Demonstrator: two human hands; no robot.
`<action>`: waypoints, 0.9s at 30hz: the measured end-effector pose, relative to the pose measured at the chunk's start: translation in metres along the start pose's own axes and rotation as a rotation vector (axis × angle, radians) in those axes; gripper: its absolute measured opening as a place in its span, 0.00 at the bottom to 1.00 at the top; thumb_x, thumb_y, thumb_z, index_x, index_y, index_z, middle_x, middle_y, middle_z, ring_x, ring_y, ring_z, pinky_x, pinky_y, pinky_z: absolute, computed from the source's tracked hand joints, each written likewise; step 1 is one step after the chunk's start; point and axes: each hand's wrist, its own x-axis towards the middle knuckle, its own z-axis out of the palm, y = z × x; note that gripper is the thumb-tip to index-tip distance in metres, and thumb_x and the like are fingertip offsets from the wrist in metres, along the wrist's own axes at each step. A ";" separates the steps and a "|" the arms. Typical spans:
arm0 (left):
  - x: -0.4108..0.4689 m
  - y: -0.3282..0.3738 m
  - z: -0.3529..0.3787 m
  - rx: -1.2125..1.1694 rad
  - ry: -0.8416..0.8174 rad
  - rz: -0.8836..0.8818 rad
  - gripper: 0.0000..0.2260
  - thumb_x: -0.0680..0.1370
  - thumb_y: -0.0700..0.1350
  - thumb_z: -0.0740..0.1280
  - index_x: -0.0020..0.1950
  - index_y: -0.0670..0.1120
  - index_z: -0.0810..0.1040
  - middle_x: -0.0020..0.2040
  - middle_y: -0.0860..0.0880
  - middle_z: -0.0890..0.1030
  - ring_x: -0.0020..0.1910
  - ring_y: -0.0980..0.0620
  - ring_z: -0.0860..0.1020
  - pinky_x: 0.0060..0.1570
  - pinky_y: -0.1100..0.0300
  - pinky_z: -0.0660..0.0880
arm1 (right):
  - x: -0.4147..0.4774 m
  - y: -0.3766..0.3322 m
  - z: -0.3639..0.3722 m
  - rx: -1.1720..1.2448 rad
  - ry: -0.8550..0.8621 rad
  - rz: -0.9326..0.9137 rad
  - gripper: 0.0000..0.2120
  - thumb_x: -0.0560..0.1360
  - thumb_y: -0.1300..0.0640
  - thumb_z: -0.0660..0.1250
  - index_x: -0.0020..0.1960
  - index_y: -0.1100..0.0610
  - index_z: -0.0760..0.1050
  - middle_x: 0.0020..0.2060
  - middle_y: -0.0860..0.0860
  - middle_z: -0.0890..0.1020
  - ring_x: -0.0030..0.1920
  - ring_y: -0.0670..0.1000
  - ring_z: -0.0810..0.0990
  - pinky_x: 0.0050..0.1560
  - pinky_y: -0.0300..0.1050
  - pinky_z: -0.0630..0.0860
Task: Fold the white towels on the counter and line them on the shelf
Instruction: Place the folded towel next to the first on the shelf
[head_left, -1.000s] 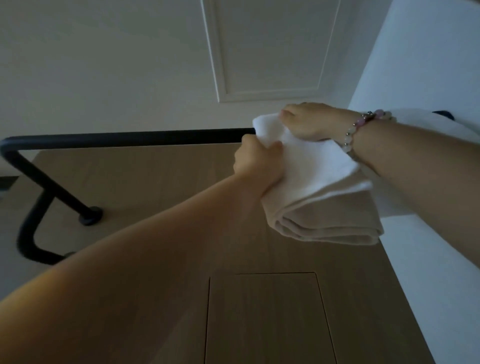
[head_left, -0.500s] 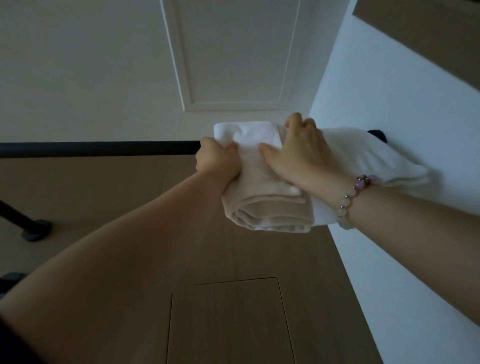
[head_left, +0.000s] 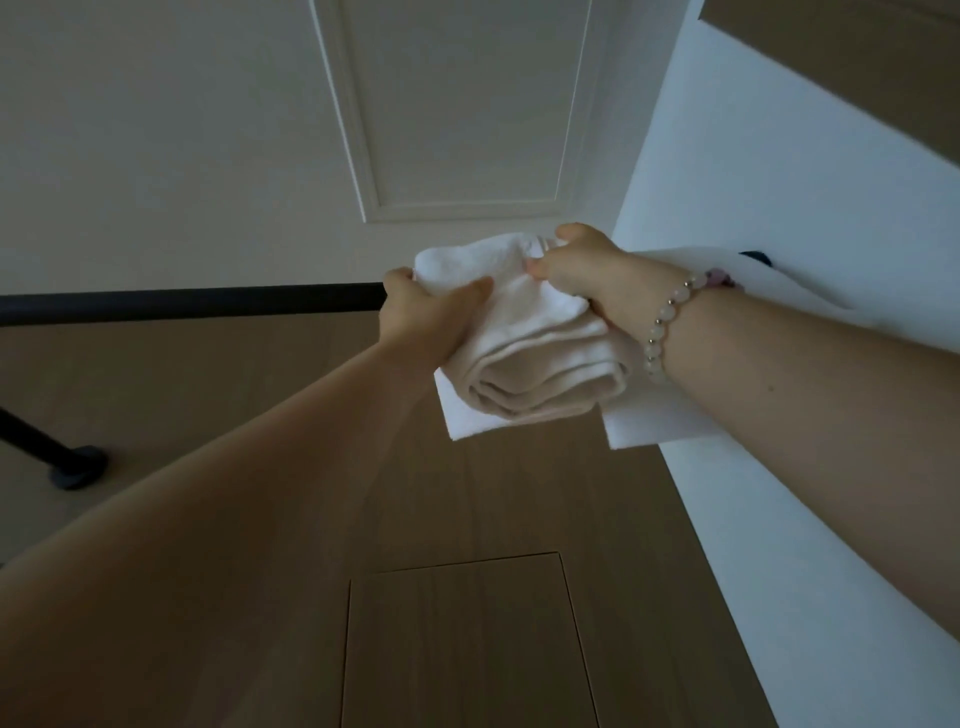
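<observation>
I look steeply upward. A folded white towel (head_left: 524, 358) is held up at the black rail (head_left: 197, 302) of the high shelf, its folded edges facing me. My left hand (head_left: 426, 317) grips its left side, thumb across the front. My right hand (head_left: 582, 275), a bead bracelet on its wrist, curls over the towel's top right. A second white towel (head_left: 670, 421) lies on the shelf to the right, mostly hidden behind my right forearm. A flat white corner (head_left: 457, 421) shows under the held towel.
The wooden underside of the shelf (head_left: 208, 395) has a rectangular panel (head_left: 462, 644) near me. A black bracket foot (head_left: 78, 465) is fixed at the left. A white wall (head_left: 779, 208) rises on the right and a panelled ceiling (head_left: 462, 114) is above.
The view tilted further up. My right hand moved from lying flat on the towel's front to curling over its top edge. The towel now bunches more between both hands.
</observation>
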 end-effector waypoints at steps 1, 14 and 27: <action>0.000 -0.002 -0.002 -0.009 -0.003 -0.017 0.23 0.72 0.52 0.71 0.62 0.42 0.73 0.54 0.48 0.78 0.47 0.51 0.78 0.39 0.62 0.73 | 0.003 -0.001 0.000 0.014 0.005 0.012 0.27 0.77 0.54 0.64 0.73 0.60 0.60 0.68 0.56 0.70 0.65 0.56 0.72 0.55 0.41 0.69; -0.003 -0.015 -0.013 -0.301 -0.409 -0.134 0.14 0.74 0.52 0.65 0.48 0.42 0.79 0.41 0.45 0.84 0.41 0.50 0.83 0.48 0.55 0.77 | -0.016 0.014 -0.010 0.288 -0.061 0.170 0.14 0.73 0.49 0.68 0.48 0.59 0.75 0.41 0.52 0.81 0.45 0.53 0.81 0.50 0.44 0.78; -0.017 -0.022 -0.003 -0.360 -0.456 -0.079 0.13 0.79 0.45 0.58 0.40 0.41 0.77 0.28 0.48 0.82 0.30 0.52 0.81 0.31 0.63 0.78 | -0.019 0.038 0.002 0.302 -0.065 0.114 0.36 0.63 0.33 0.66 0.61 0.57 0.74 0.54 0.52 0.81 0.55 0.55 0.79 0.61 0.51 0.74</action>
